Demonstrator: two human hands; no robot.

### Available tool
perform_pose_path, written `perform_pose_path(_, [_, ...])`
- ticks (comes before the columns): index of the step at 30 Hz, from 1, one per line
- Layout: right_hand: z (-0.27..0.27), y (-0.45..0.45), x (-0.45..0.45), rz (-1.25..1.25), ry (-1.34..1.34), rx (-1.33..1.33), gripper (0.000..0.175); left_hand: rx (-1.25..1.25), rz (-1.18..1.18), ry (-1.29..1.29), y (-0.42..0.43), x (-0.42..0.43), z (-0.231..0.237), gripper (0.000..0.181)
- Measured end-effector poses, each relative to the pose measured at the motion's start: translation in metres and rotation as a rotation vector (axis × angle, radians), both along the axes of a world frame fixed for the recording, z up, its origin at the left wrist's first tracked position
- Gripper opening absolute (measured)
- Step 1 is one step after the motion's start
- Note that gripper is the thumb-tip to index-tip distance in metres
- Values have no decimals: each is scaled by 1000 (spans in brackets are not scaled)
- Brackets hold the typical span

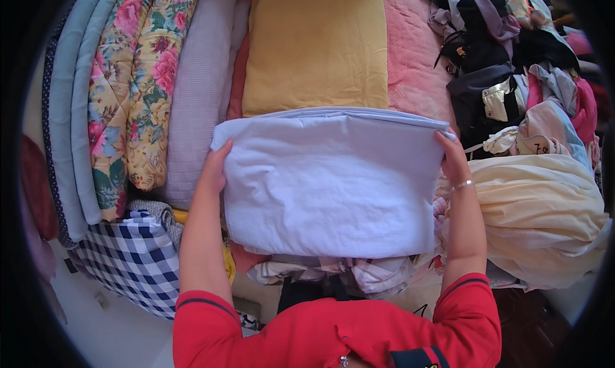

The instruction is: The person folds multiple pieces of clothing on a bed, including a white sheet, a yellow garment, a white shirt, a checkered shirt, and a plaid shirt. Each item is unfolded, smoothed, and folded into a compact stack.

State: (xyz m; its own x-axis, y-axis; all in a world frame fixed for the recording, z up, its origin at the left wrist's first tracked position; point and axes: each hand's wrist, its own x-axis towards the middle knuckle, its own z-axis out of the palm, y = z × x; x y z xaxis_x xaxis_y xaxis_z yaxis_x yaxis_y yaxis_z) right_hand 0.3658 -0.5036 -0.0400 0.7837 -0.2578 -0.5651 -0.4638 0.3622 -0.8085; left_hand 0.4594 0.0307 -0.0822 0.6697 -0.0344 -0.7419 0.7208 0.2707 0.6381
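A pale blue folded cloth (331,185), perhaps a sheet, spans the space between my two hands. My left hand (221,164) grips its left edge near the upper corner, the thumb on top and the fingers hidden beneath. At the upper right corner, my right hand (451,152) pinches the layered edge. Shallow wrinkles run across the cloth, and its lower edge hangs toward my body. Just beyond its far edge lies a smooth yellow folded cloth (314,46) on a pink quilted cover (415,55).
Rolled floral quilts (149,79), a lavender textured roll (199,99) and light blue rolls (72,118) line the left. Below them is a blue-and-white checked cloth (132,257). Mixed clothes (509,55) heap at the right, above a cream gathered fabric (533,214). Crumpled cloth (379,274) lies near my waist.
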Motion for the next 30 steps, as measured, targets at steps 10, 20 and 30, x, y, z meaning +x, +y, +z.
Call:
perform_pose_path(10, [180, -2, -113, -162, -355, -267, 23, -43, 166, -442, 39, -87, 165, 43])
perform_pose_path(20, [294, 4, -219, -393, -492, -406, 31, 80, -43, -603, 45, -91, 309, 43])
perform_pose_path(30, [94, -9, -190, -301, -4, -241, 30, 676, -72, -688, -66, -5, 192, 57])
